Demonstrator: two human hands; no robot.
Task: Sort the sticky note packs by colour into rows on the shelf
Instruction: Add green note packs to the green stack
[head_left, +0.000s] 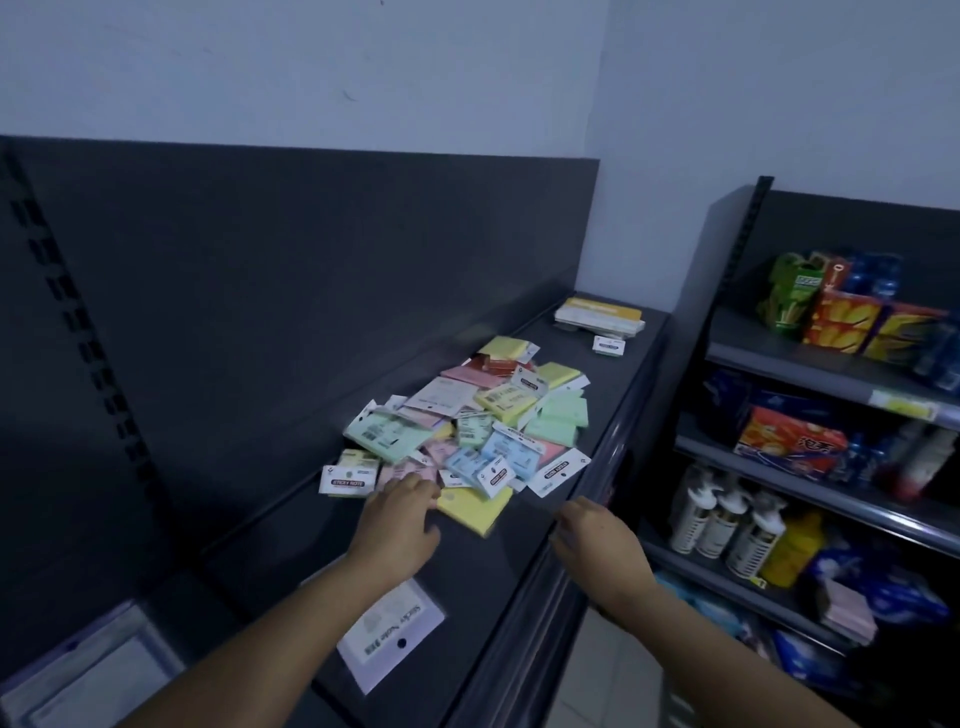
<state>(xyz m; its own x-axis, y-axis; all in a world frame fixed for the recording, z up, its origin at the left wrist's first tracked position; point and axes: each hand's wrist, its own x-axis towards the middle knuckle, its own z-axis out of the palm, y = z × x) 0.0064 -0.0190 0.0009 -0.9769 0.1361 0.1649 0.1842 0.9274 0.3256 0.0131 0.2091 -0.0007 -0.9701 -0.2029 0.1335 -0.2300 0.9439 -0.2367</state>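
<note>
A loose heap of sticky note packs (467, 421) in yellow, green, pink, blue and red lies on the dark grey shelf (291, 535). My left hand (397, 519) reaches to the heap's near edge, its fingertips touching a pink pack (402, 472) and next to a yellow pack (475, 508); it grips nothing that I can see. My right hand (597, 535) hovers over the shelf's front edge, just right of the heap, fingers apart and empty. The picture is blurred by motion.
A yellow-topped stack of packs (597, 318) and a small white pack (609, 345) lie at the shelf's far end. A white labelled card (389, 636) lies on the shelf under my left forearm. A stocked shelf unit (831, 467) stands to the right.
</note>
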